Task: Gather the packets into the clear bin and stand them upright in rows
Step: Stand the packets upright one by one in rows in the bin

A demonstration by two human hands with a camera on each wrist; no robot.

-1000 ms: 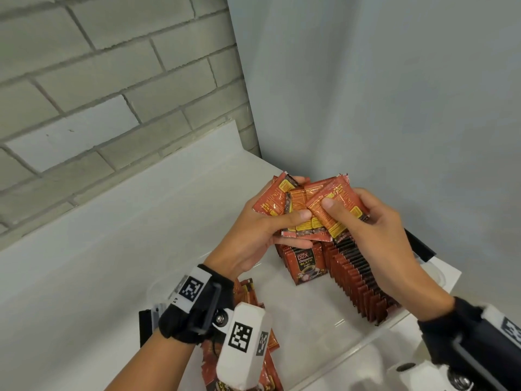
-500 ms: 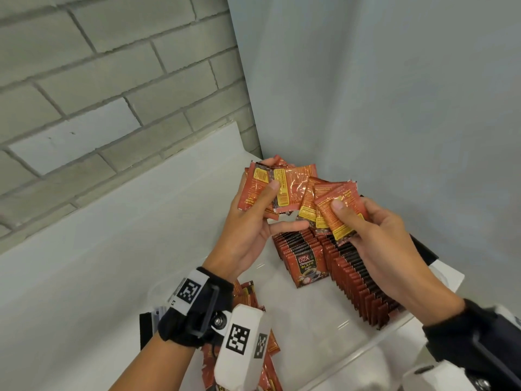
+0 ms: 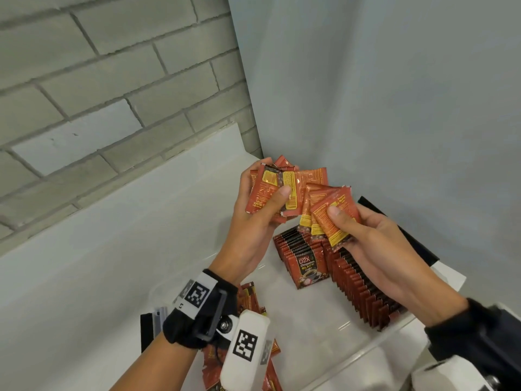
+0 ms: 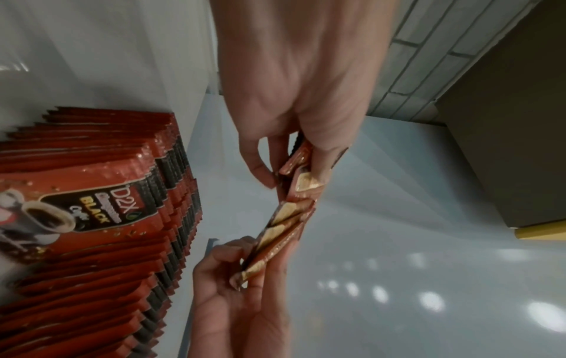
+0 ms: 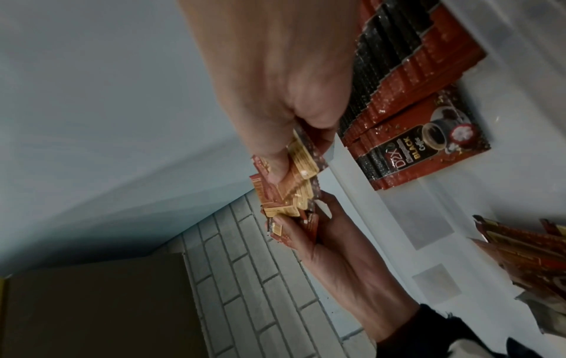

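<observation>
Above the clear bin, both hands hold a fan of red and yellow coffee packets. My left hand grips several packets, thumb pressed on their faces. My right hand pinches several more packets by the thumb. In the left wrist view the held packets show edge-on between both hands. The right wrist view shows them fanned. Inside the bin stand two rows of upright packets, the right row longer.
Loose packets lie in a heap under my left wrist, at the near left of the bin. A black flat object lies behind my right hand. Brick wall to the left, grey wall to the right, white table between.
Both hands have lifted the packets a little and spread them apart. The bunch, held together a second ago, is now split between left and right hands.
</observation>
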